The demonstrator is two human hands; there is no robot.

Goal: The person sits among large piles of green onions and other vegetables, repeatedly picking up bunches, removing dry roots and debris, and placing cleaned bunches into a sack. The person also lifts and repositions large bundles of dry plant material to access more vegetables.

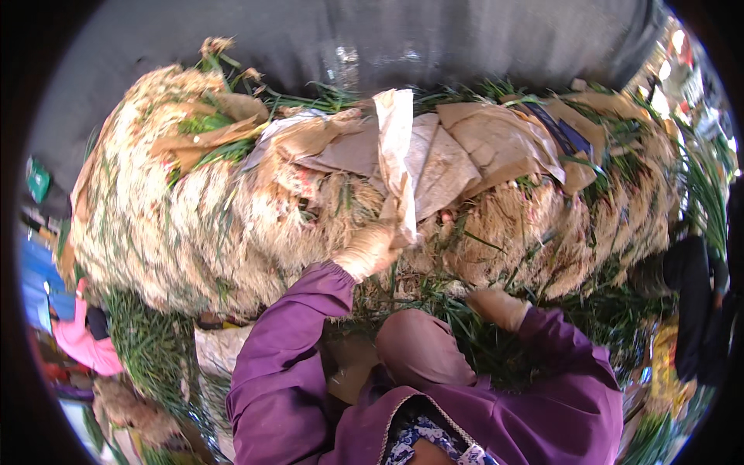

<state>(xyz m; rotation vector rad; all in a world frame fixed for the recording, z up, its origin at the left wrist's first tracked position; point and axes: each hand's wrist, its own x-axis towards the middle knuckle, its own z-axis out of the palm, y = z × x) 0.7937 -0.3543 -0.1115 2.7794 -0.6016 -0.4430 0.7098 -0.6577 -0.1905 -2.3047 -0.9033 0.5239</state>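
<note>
My left hand (369, 250) grips the lower end of a pale sheet of paper or woven plastic (397, 157), which stands up as a narrow folded strip over the heap. Under and around it spreads a long heap of green onions (244, 232), their pale, stringy roots turned toward me. My right hand (499, 308) hangs low at the heap's near edge, over loose green leaves (474, 337). It is blurred, and its fingertips are hidden. Both hands seem to be in light gloves. Wrinkled brown and whitish sheets (494, 142) lie across the heap's top.
Behind the heap runs a dark grey sheet or wall (465, 46). Cut green leaves (151, 343) are piled at the left. A person in pink (87, 337) is at far left, and a person's dark-clothed legs (694, 308) are at far right. A yellow bag (662, 366) lies nearby.
</note>
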